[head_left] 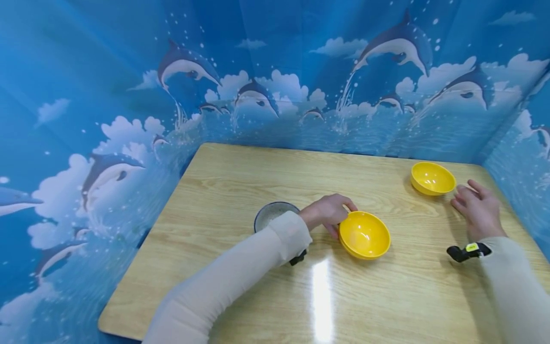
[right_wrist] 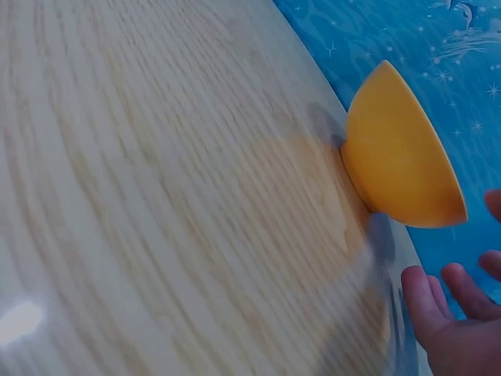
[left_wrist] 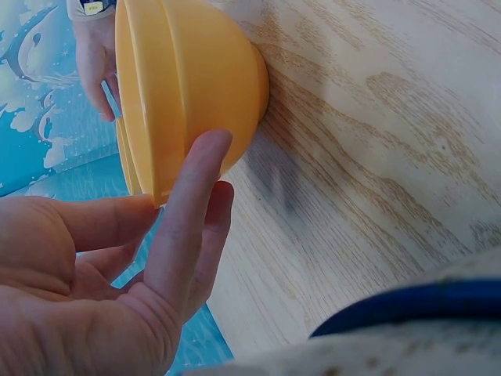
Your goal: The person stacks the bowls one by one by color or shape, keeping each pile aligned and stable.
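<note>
My left hand [head_left: 330,210] pinches the left rim of a glossy yellow bowl [head_left: 365,235] near the middle of the table. In the left wrist view, the thumb lies at the rim of this yellow bowl [left_wrist: 192,78] and the fingers lie along its outer wall. A second yellow bowl [head_left: 431,179] stands upright toward the far right. Just right of it hovers my right hand [head_left: 480,210], its fingers spread and holding nothing. The right wrist view shows a gap between those fingertips [right_wrist: 415,286] and that bowl [right_wrist: 399,157].
A whitish bowl with a dark blue rim [head_left: 275,210] stands left of the held bowl, partly hidden by my left sleeve [head_left: 240,272]. The light wood table [head_left: 215,181] has a blue dolphin-print curtain [head_left: 279,119] behind it and along its sides.
</note>
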Available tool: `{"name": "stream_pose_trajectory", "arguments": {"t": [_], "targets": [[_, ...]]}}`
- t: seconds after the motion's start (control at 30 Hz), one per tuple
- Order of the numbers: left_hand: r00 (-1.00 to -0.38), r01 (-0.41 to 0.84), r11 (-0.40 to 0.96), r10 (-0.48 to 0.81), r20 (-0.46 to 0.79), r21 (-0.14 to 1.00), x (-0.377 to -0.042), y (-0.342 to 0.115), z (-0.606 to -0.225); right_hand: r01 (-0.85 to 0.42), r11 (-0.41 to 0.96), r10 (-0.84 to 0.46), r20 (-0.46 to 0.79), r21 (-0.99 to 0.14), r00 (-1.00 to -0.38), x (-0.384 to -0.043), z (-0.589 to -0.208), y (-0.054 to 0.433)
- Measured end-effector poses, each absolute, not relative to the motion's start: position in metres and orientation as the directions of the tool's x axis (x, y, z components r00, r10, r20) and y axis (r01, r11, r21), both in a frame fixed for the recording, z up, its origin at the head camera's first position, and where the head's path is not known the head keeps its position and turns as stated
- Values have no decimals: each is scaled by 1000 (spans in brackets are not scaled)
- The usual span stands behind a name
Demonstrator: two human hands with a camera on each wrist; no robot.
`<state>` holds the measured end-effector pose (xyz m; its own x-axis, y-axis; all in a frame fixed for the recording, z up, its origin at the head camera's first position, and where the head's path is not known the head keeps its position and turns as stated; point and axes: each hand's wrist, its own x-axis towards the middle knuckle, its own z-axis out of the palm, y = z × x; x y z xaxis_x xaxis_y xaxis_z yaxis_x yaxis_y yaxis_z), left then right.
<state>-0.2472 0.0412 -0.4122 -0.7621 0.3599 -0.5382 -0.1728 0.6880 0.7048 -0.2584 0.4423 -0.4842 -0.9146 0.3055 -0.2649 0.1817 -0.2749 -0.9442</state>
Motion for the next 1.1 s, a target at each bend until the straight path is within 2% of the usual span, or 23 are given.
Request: {"name": "stream_pose_trajectory", "arguments": {"t": [0.37,0.7,1.1], "targets": [[-758,-175,689,362,-543,703,-247,42,-413,164,-378,270,-278,-911,-922,-267,-490,432],[-763,-161,680,374,-528,715,-245,41,-415,238,-388,227,-342,-890,-912,-271,-488,424],[-755,-183,674,370,-541,716,-246,40,-412,198,-434,170,-295,-879,-940,-272,-488,416]]}}
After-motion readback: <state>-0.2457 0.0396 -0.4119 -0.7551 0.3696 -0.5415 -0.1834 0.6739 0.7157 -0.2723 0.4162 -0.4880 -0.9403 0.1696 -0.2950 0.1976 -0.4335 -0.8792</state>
